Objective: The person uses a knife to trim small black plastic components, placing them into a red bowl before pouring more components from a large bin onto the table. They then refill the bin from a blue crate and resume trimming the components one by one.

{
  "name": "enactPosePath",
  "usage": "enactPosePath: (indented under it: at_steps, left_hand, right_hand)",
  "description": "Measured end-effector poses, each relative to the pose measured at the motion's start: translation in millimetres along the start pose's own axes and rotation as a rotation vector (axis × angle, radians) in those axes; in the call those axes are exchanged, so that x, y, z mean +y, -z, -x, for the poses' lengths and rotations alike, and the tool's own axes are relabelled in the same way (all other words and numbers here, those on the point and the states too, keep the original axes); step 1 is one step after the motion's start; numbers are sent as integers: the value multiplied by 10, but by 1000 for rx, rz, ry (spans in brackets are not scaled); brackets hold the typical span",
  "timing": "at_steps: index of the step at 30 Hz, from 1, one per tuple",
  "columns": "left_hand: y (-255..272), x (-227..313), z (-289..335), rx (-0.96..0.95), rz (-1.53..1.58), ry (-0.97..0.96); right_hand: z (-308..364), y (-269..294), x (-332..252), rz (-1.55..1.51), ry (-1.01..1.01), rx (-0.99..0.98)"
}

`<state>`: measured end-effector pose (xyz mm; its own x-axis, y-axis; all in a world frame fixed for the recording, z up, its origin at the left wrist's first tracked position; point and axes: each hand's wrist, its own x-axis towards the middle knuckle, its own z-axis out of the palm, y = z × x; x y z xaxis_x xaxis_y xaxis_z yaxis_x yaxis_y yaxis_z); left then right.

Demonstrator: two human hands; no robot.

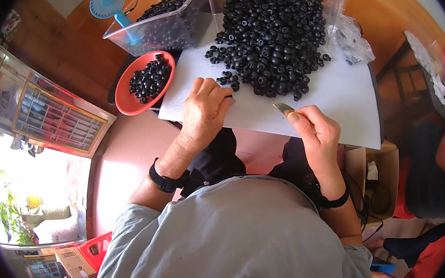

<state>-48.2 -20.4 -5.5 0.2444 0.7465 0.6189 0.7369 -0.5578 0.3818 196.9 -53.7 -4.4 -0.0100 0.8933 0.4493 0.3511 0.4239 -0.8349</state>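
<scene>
My left hand [204, 107] is over the near part of the white tabletop [193, 61], fingertips pinched on a small black part [229, 96], mostly hidden by the fingers. To its right, my right hand [316, 127] grips a small knife [282, 107], its short blade pointing up and left, apart from the black part. Just beyond both hands spreads a big heap of round black parts [271, 38], many showing a hole. Several loose ones lie close to my left fingertips. A red-orange bowl [124, 101] at the left contains more black parts.
Behind the bowl stands a clear plastic bin [188, 8] of black parts, with a blue fan [124, 20] at its left side. A clear plastic bag [351, 41] lies right of the heap. Below the table's right end is a cardboard box [389, 168]. Another person [440, 171] sits at far right.
</scene>
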Motion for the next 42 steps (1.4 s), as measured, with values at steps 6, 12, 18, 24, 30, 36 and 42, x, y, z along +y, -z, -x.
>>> enactPosePath:
  at_steps: [6, 12, 18, 24, 30, 36, 42]
  left_hand:
    - [-7, -38, -4, 13, 0, -39]
    - [9, -22, 27, 38, -82, 43]
    - [28, 67, 16, 5, 258, 12]
    - [-15, 230, -36, -217, 1264, 554]
    - [-150, 300, -52, -255, 1455, 548]
    - [-206, 300, -36, -301, 1563, 599]
    - [-265, 266, -17, -263, 1524, 494]
  right_hand:
    - [2, -24, -8, -7, 13, -2]
    - [11, -36, 22, 10, 36, 15]
    - [-18, -9, -42, 41, -19, -22]
    - [-49, 23, -79, -81, -126, -38]
    - [-63, 26, -95, -111, -143, -41]
    - [-103, -1, -135, -3, -153, -99]
    - [-147, 1, -166, 71, -149, -130]
